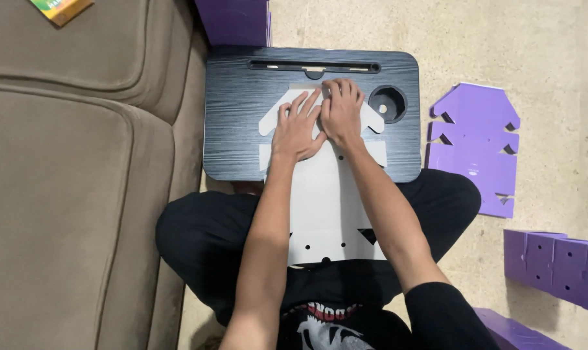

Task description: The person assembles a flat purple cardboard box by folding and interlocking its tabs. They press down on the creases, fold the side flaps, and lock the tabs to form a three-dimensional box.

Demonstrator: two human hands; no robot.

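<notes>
White die-cut cardboard sheet (326,194) lies centre frame across the dark lap counter (235,116), trailing onto the person's lap. Left hand (296,129) and right hand (341,111) press flat, fingers spread, on its upper end, seemingly creasing a fold; purple flat sheet (473,146) lies right.

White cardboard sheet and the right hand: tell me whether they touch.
Touching. The head view shows the right hand pressed flat on the white cardboard sheet over the black lap desk, its fingers spread on the sheet's top end.
</notes>
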